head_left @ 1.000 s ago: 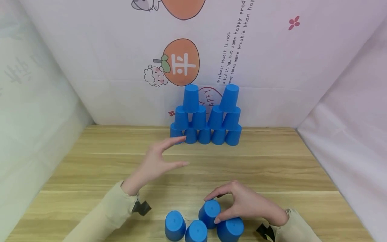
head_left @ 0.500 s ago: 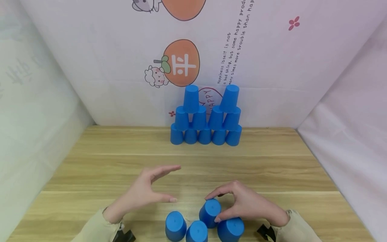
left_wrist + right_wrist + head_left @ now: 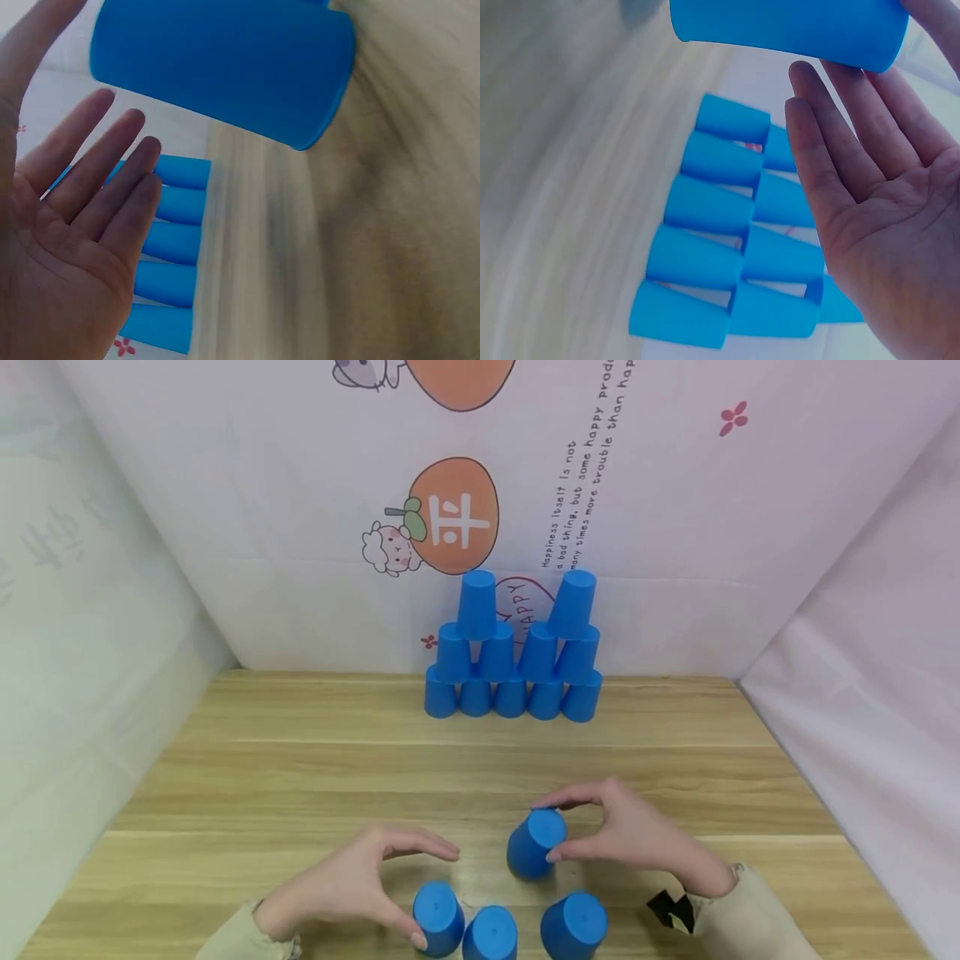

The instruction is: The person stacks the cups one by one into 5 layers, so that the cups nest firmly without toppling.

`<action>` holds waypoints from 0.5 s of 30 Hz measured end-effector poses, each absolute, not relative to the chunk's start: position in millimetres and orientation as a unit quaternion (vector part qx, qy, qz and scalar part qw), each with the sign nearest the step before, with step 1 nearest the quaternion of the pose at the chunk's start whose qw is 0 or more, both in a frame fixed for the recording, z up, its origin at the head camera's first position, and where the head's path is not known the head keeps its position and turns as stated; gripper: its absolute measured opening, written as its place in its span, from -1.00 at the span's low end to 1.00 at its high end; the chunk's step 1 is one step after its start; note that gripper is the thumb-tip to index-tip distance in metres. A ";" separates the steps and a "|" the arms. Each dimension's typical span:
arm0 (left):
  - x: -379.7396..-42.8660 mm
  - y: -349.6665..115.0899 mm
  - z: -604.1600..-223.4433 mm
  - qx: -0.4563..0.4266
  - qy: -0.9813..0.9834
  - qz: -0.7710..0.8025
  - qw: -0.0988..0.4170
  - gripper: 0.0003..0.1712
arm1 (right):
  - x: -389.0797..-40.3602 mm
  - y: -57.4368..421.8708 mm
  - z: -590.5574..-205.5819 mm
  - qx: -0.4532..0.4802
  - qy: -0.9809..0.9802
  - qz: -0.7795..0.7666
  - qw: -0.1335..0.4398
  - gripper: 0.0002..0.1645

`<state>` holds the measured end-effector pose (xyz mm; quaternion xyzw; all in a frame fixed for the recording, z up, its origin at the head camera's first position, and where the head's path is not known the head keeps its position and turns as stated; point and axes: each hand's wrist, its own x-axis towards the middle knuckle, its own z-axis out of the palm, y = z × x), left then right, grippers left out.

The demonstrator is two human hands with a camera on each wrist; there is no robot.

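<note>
Eleven stacked cups (image 3: 497, 656), likely four to go: your right fingers (image 3: 574, 794) hold one cup (image 3: 529, 850), left fingers (image 3: 415, 841) wide by another cup (image 3: 439, 920).

On the backdrop (image 3: 300, 468), “平” (image 3: 460, 522) on an orange fruit (image 3: 455, 516), red “HAPPY” (image 3: 525, 604) and, slantwise, “many times more trouble than” (image 3: 595, 485).

Wooden table (image 3: 300, 768), grain running sideways. White backdrop (image 3: 660, 518) behind, printed with cartoon sheep (image 3: 390, 548), large orange fruit (image 3: 453, 516), red flower (image 3: 733, 418) upper right, slanted black lettering (image 3: 576, 492). Whitish sheet (image 3: 97, 627) along left side.
</note>
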<state>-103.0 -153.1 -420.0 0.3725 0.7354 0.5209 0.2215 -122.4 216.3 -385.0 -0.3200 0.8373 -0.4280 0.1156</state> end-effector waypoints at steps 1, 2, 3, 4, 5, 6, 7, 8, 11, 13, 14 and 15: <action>-102.8 -152.3 -421.4 0.375 0.732 0.522 0.227 -0.30 | -123.7 218.5 -383.7 -0.318 0.840 -0.425 0.108 -0.43; -102.7 -151.4 -422.7 0.376 0.727 0.524 0.233 -0.33 | -125.0 220.6 -382.6 -0.316 0.843 -0.424 0.101 -0.43; -102.7 -150.4 -423.7 0.377 0.722 0.528 0.241 -0.37 | -126.2 222.3 -381.6 -0.313 0.845 -0.423 0.097 -0.42; -102.7 -149.5 -424.8 0.376 0.718 0.531 0.248 -0.40 | -127.3 223.9 -380.8 -0.310 0.848 -0.420 0.093 -0.42; -102.7 -148.9 -425.6 0.375 0.712 0.536 0.255 -0.42 | -128.3 225.4 -380.3 -0.305 0.852 -0.416 0.089 -0.42; -102.7 -148.3 -426.4 0.372 0.708 0.540 0.261 -0.44 | -129.3 226.6 -379.7 -0.301 0.856 -0.412 0.086 -0.42; -102.8 -147.9 -426.9 0.369 0.705 0.544 0.268 -0.46 | -130.1 227.6 -379.2 -0.297 0.858 -0.410 0.083 -0.41; -102.8 -147.6 -427.3 0.365 0.703 0.546 0.273 -0.47 | -130.9 228.3 -378.6 -0.295 0.859 -0.410 0.082 -0.42; -102.9 -147.2 -427.2 0.357 0.702 0.549 0.281 -0.48 | -133.2 230.0 -376.0 -0.289 0.861 -0.412 0.075 -0.43; -103.4 -147.0 -426.9 0.355 0.707 0.545 0.278 -0.47 | -135.2 231.1 -373.1 -0.286 0.859 -0.419 0.068 -0.43; -104.0 -146.9 -427.0 0.354 0.710 0.543 0.275 -0.47 | -136.5 231.7 -371.6 -0.285 0.859 -0.421 0.062 -0.43; -104.6 -146.9 -426.8 0.354 0.713 0.540 0.272 -0.46 | -138.0 232.4 -369.6 -0.283 0.859 -0.423 0.058 -0.43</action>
